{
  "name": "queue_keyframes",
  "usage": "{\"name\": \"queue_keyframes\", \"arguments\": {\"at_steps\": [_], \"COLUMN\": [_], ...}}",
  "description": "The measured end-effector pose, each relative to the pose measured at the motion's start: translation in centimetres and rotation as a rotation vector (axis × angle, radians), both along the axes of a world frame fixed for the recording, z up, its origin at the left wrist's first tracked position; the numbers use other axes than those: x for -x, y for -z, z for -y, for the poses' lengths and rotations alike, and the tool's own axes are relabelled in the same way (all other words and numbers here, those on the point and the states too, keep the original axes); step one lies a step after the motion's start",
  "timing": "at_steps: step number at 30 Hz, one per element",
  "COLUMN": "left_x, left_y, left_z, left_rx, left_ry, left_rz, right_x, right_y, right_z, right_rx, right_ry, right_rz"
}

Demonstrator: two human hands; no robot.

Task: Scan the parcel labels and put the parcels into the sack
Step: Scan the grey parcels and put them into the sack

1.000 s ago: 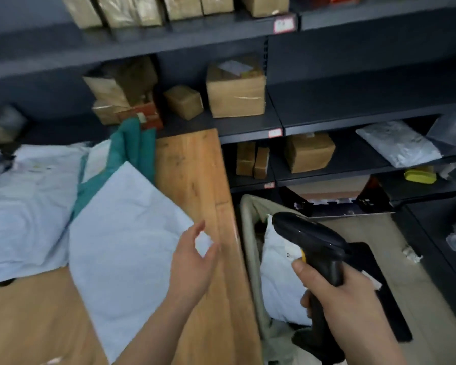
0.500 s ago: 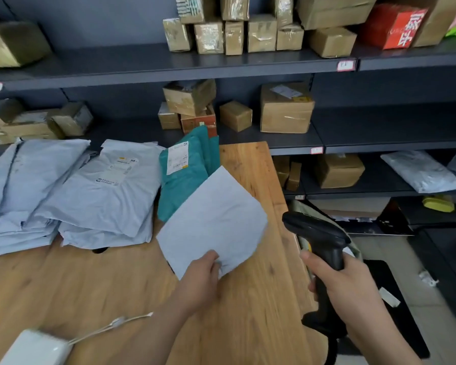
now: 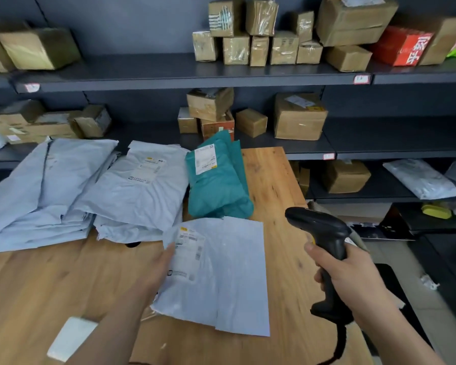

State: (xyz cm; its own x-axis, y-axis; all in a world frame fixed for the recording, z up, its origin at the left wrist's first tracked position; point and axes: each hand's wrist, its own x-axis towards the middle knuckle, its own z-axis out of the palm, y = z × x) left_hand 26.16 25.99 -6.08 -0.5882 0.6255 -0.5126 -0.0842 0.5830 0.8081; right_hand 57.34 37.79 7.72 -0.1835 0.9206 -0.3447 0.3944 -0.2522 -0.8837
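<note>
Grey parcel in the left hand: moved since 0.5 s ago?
Yes. The grey parcel is flipped label-up and drawn toward the person: it reached up alongside the teal parcel, now stops at its near end; the left hand holds its left edge.

I see a table [image 3: 274, 180] of smooth wood. The parcel [image 3: 234, 272] on it is thin grey plastic, dull and wrinkled, with a white paper label [image 3: 187, 254]. The green bag [image 3: 219, 191] is soft plastic too. The scanner [image 3: 324, 233] is black plastic, a bit shiny. The boxes [image 3: 298, 119] are brown card with shiny tape. The shelf [image 3: 142, 72] looks like dark, dull metal.
</note>
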Motion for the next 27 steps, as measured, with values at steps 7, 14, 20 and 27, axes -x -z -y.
{"name": "queue_keyframes", "arguments": {"at_steps": [7, 14, 20, 27], "left_x": [-0.1, -1.9, -3.8, -4.8], "left_y": [0.4, 1.7, 2.4, 2.2], "left_z": [-1.1, -2.2, -2.5, -2.7], "left_rx": [0.099, 0.117, -0.044, -0.284], "left_ry": [0.1, 0.12, -0.069, -0.209], "left_rz": [0.232, 0.245, 0.486, 0.863], "right_x": [2.1, 3.5, 4.0, 4.4], "right_y": [1.8, 3.4, 3.7, 4.1], "right_z": [1.4, 2.6, 3.4, 4.6], "right_rx": [-0.002, 0.046, 0.014, 0.022], "right_ry": [-0.07, -0.175, -0.211, -0.241], "right_rz": [0.088, 0.14, 0.18, 0.209]}}
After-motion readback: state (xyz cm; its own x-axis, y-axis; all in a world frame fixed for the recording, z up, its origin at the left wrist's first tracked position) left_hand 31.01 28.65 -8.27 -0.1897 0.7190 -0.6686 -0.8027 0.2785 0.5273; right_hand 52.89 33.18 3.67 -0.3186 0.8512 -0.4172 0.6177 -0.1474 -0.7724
